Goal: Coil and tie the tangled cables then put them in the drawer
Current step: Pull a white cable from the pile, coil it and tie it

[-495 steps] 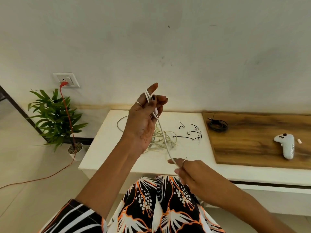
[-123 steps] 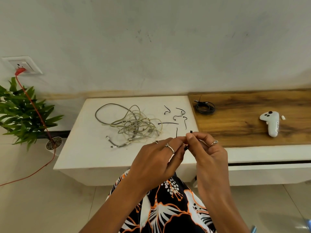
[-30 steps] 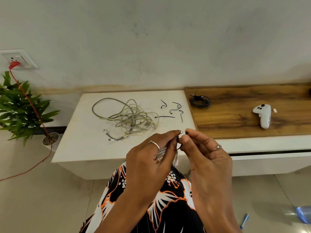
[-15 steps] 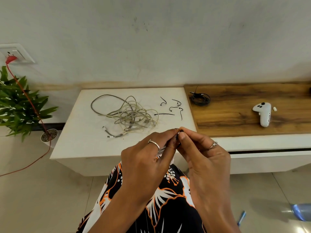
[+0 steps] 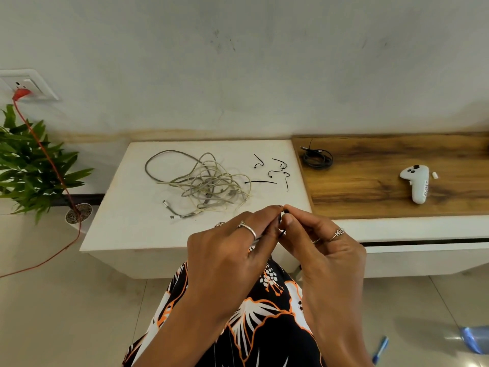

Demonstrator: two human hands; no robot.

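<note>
Hands meet at the white table's (image 5: pixel 127 229) front edge: left hand (image 5: pixel 232 255) curls around a small white cable coil (image 5: pixel 256 241), mostly hidden, while right hand (image 5: pixel 322 247) pinches a thin black twist tie (image 5: pixel 283 233) at its fingertips. Behind them, a loose tangle of pale grey cables (image 5: pixel 203 181) sprawls on the matte tabletop, 5 bent black ties (image 5: pixel 275 172) just beside it. On the grainy wood board (image 5: pixel 370 192) sit a round black cable coil (image 5: pixel 317 158) and a smooth white controller (image 5: pixel 416 182).
</note>
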